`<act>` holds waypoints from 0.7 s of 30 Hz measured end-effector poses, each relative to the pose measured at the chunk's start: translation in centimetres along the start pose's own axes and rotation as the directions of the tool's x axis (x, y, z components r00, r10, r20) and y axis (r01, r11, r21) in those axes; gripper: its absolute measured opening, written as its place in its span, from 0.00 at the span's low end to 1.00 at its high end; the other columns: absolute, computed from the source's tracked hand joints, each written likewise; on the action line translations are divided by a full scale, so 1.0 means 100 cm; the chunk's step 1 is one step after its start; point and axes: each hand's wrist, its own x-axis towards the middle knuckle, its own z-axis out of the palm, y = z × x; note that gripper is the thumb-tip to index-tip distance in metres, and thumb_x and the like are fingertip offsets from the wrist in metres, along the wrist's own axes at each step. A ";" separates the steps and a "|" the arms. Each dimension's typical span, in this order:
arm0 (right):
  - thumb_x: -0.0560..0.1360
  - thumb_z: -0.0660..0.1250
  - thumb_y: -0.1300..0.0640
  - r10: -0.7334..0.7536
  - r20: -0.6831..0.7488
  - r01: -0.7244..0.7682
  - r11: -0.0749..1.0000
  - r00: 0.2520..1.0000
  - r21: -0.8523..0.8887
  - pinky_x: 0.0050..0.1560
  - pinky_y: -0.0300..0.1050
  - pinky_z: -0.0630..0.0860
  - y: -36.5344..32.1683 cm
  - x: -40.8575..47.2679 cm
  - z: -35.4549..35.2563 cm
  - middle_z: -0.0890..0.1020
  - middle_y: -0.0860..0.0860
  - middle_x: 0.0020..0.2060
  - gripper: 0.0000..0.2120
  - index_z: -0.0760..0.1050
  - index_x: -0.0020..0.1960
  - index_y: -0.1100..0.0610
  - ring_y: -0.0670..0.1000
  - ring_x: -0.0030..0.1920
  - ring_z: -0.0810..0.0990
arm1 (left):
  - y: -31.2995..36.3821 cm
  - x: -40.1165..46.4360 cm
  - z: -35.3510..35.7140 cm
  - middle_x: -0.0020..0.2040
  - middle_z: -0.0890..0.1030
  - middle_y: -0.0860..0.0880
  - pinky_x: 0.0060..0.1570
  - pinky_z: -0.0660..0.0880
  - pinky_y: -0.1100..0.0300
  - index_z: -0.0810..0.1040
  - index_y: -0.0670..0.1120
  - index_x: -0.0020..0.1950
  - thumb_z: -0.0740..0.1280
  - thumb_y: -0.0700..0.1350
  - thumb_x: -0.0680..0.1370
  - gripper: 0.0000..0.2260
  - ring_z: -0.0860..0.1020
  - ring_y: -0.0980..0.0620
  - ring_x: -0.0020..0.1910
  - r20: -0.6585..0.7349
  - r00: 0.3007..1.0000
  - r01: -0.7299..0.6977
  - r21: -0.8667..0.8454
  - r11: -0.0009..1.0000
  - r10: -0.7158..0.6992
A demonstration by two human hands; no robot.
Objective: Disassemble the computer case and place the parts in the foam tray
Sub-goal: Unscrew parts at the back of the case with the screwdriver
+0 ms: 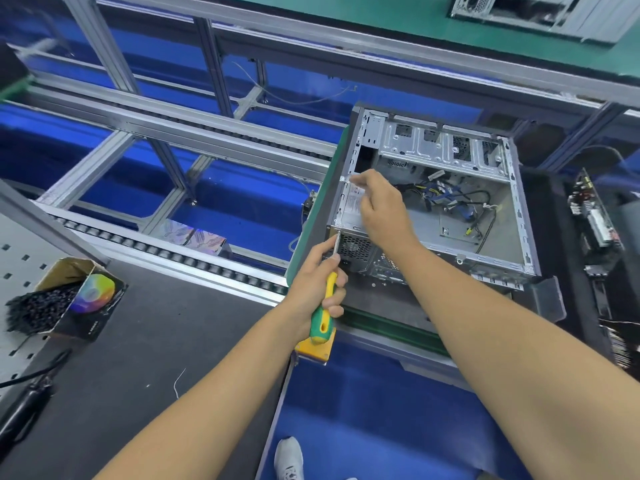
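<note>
Screwdriver (pixel 327 292) tip-up, shaft toward case (pixel 450 202).

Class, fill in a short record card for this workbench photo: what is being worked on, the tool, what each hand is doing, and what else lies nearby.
Work item: computer case, side open, cables inside
Tool: screwdriver, green and yellow handle, tip at the case's rear corner
Left hand: grips the screwdriver
Right hand: reaches to the case's upper edge; what it pinches cannot be told
Nearby: cardboard box of black pieces at left
</note>
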 end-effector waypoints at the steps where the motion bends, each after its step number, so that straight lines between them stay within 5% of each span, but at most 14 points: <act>1: 0.76 0.55 0.67 0.013 0.008 -0.012 1.000 1.000 -0.028 0.63 0.51 0.74 0.000 0.001 0.000 0.80 0.49 0.63 0.22 0.73 0.65 0.53 0.49 0.64 0.77 | 0.001 -0.001 0.000 0.34 0.72 0.48 0.22 0.62 0.64 0.75 0.66 0.67 0.60 0.48 0.87 0.15 0.61 0.54 0.23 0.009 1.000 0.000 0.012 1.000 -0.001; 6: 0.75 0.55 0.67 0.024 0.124 -0.002 0.985 0.992 -0.173 0.67 0.55 0.71 -0.001 0.005 0.002 0.78 0.49 0.67 0.28 0.68 0.72 0.49 0.55 0.68 0.73 | 0.000 -0.001 -0.002 0.35 0.75 0.44 0.21 0.68 0.58 0.68 0.63 0.73 0.57 0.47 0.87 0.16 0.66 0.47 0.20 -0.074 0.957 -0.209 0.499 0.841 0.281; 12: 0.76 0.56 0.67 0.029 0.125 -0.011 0.990 0.992 -0.143 0.69 0.53 0.72 -0.001 0.005 0.004 0.77 0.48 0.68 0.26 0.70 0.71 0.50 0.50 0.70 0.73 | 0.001 -0.001 0.011 0.33 0.73 0.47 0.23 0.64 0.62 0.73 0.64 0.67 0.59 0.46 0.87 0.14 0.63 0.52 0.23 -0.094 0.994 -0.049 0.094 0.994 0.057; 17: 0.75 0.57 0.67 -0.043 0.112 0.055 0.993 0.993 -0.108 0.62 0.55 0.76 0.000 0.003 0.002 0.73 0.45 0.65 0.24 0.70 0.68 0.51 0.49 0.66 0.74 | 0.005 -0.001 0.007 0.34 0.73 0.46 0.23 0.65 0.62 0.73 0.64 0.65 0.59 0.47 0.87 0.13 0.63 0.51 0.23 -0.055 0.998 -0.036 0.128 0.991 0.043; 21: 0.74 0.57 0.65 -0.099 0.027 0.102 0.989 0.995 -0.105 0.48 0.55 0.78 -0.002 -0.002 0.001 0.70 0.43 0.59 0.17 0.71 0.59 0.50 0.51 0.54 0.77 | 0.009 0.001 0.003 0.34 0.73 0.48 0.22 0.63 0.63 0.73 0.59 0.68 0.60 0.48 0.87 0.11 0.62 0.53 0.22 -0.044 0.999 0.018 0.071 0.997 -0.015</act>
